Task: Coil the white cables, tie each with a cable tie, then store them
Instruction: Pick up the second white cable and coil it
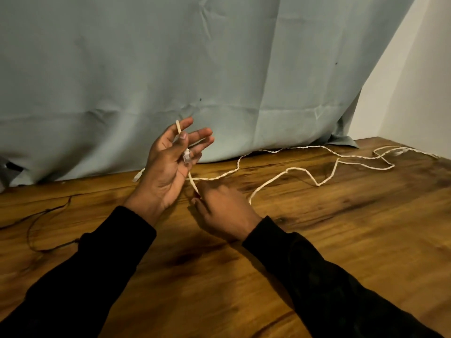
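A long white cable (288, 169) snakes across the wooden table (341, 240) from the middle to the far right. My left hand (168, 167) is raised, palm towards me, with the cable looped over its fingers; the thumb pins the cable and its clear plug (186, 157) against the fingers. Just to the right and lower, my right hand (222, 211) pinches the same cable near the table top. A second white plug end (138, 176) lies on the table behind the left hand.
A thin dark cord (46, 230) loops on the table at the left. A grey-blue cloth (170, 69) hangs along the back edge of the table. A white wall (419, 81) stands at the right.
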